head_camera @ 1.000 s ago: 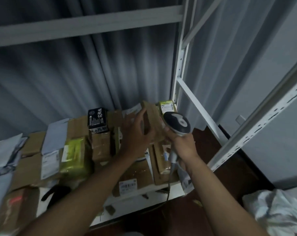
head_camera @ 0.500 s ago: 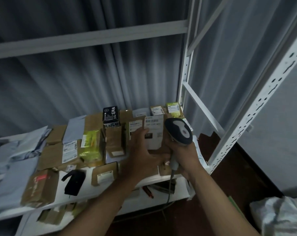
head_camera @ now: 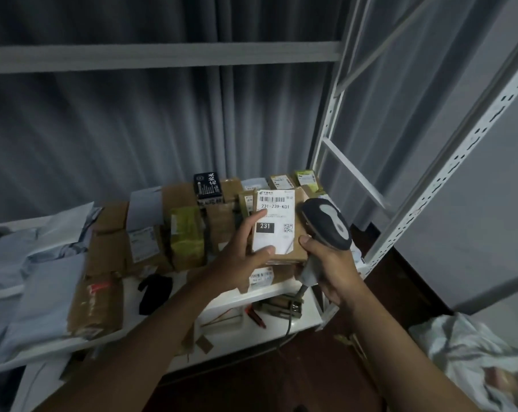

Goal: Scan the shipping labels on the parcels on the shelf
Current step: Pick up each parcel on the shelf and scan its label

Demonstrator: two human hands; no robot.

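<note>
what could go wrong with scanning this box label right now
The left hand holds the brown cardboard box with the white shipping label, and its fingers lie across the label; they could block the read. The grey handheld scanner in the right hand sits beside the label, seemingly not aimed at its barcode, so the scan may miss.

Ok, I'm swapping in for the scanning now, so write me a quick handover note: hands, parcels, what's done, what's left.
Left hand holds a brown cardboard parcel tilted up, its white shipping label reading 231-239-K01 facing you.
Right hand grips the dark grey handheld barcode scanner, its head just right of the label.
Other cardboard parcels lie on the white shelf; grey mailer bags at left.
Done: parcel raised for scanning. No sign which labels are scanned.
Left: scan this label, then the rest.
</note>
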